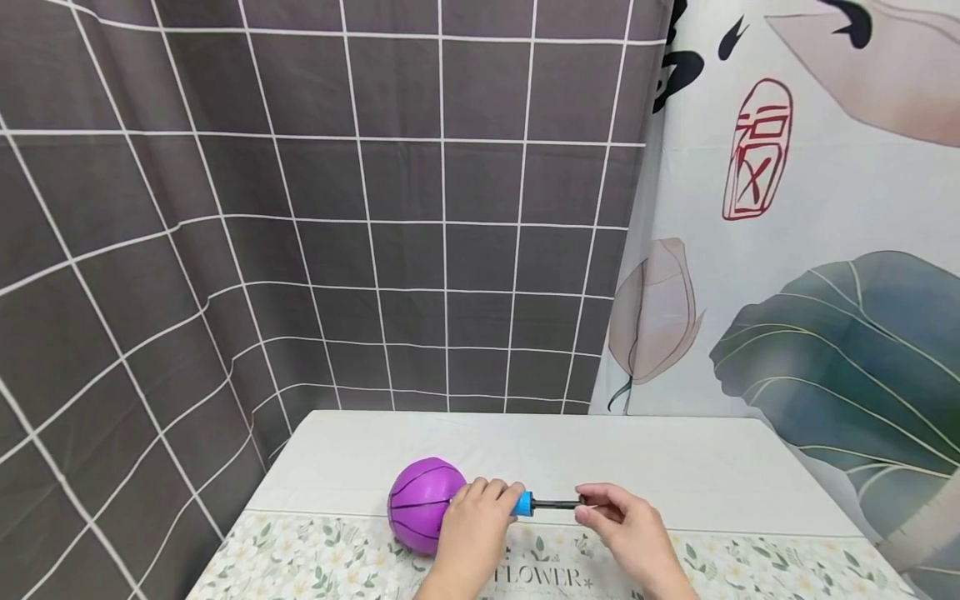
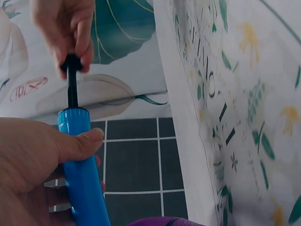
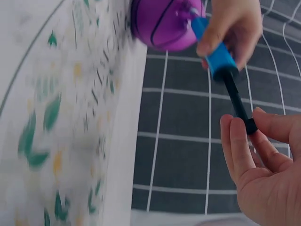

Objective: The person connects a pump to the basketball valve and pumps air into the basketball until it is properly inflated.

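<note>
A blue hand pump (image 2: pixel 83 174) with a black rod lies level above the table, its near end against a purple ball (image 1: pixel 422 505) with black lines. My left hand (image 1: pixel 474 527) grips the blue barrel, thumb along its side. At the rod's outer end, my right hand (image 1: pixel 628 532) pinches the black handle (image 3: pixel 251 126) between thumb and fingers. Part of the rod (image 1: pixel 555 504) shows between the two hands. In the right wrist view the pump's tip meets the ball, though the exact joint is blurred.
The ball rests on a table with a white cover (image 1: pixel 600 450) and a floral strip (image 1: pixel 315 550) along the front. Behind hangs a dark curtain (image 1: pixel 480 183) with a white grid. A pale curtain (image 1: pixel 675 333) with leaf and petal prints hangs at the right.
</note>
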The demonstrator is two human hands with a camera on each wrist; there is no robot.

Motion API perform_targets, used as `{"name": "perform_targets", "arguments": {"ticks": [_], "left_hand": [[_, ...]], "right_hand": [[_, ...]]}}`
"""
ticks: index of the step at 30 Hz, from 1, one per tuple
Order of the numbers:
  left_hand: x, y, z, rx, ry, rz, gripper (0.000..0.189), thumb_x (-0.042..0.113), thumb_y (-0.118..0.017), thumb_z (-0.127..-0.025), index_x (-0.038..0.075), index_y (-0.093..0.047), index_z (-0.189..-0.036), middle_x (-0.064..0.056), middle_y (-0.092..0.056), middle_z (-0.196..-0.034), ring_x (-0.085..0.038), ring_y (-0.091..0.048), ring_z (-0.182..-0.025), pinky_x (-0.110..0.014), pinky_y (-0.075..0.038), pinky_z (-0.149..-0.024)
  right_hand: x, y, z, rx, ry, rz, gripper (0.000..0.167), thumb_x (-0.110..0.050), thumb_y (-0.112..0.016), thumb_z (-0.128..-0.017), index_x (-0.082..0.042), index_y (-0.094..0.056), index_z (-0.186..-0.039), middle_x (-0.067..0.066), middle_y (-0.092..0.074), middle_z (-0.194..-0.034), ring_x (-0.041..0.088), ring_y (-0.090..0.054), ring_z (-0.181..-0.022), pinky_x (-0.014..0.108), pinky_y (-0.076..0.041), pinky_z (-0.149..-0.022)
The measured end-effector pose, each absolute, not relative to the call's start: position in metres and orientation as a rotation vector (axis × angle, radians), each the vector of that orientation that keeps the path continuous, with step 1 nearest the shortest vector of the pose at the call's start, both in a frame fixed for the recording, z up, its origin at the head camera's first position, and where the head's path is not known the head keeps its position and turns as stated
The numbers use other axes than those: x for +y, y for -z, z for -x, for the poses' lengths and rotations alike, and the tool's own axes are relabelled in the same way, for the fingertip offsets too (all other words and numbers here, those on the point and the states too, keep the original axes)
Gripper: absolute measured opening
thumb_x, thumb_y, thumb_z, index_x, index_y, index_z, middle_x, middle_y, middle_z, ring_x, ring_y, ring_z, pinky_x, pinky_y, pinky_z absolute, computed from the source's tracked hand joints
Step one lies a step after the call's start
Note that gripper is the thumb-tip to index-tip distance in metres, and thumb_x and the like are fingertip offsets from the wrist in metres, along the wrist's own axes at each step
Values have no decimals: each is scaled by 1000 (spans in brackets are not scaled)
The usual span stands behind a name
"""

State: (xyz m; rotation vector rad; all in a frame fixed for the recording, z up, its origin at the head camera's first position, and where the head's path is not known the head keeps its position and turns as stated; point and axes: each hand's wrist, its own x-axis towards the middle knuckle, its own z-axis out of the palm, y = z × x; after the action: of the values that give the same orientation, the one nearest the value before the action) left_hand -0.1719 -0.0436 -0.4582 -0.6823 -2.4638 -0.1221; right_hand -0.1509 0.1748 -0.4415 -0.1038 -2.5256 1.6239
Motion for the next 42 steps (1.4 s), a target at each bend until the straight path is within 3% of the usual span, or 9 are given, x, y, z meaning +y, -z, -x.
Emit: {"name": "perform_targets", "arguments": {"ticks": [11,24,29,34,42], "left_hand": [[-54,458,175,-2478,151,661,43,27,-82,-80,24,-70,-122,6,-70,-104,-14,-64,-94,-33,-56,-90],[-43,457,170,-2498,2,664,44,27,-83,-81,20,-70,-122,3,-69,-106,-17,-62,-94,-35,-55,-86],[-34,456,166,-2512,-9,684,42,29,-82,-83,19,-70,-122,3,-69,-105,-17,-61,-93,-34,-54,-85],[-29,458,163,-2484,12,697,39,33,-79,-85,18,-71,-120,3,-69,-103,-16,-61,-92,-32,-54,-83],[-37,460,168,-2431,92,720,43,34,-83,-80,25,-71,-120,9,-70,-104,-11,-63,-93,-29,-56,-86]], "right_hand": [[207,436,151,-2598,-1619,234,35,-22,-74,-92,-8,-70,-124,1,-74,-105,18,-71,-93,36,-60,-82],[177,440,152,-2536,-1570,129,25,-11,-77,-89,-9,-74,-113,-1,-74,-91,11,-68,-80,22,-55,-68],[156,444,153,-2511,-1570,55,21,-5,-77,-87,-9,-75,-108,-1,-73,-87,10,-67,-75,21,-55,-66],[147,446,153,-2538,-1586,-8,21,-7,-78,-87,-9,-75,-107,-1,-74,-92,9,-67,-77,21,-56,-66],[161,441,150,-2542,-1670,72,29,-14,-81,-85,-7,-74,-112,1,-73,-94,14,-70,-81,22,-57,-68]]}}
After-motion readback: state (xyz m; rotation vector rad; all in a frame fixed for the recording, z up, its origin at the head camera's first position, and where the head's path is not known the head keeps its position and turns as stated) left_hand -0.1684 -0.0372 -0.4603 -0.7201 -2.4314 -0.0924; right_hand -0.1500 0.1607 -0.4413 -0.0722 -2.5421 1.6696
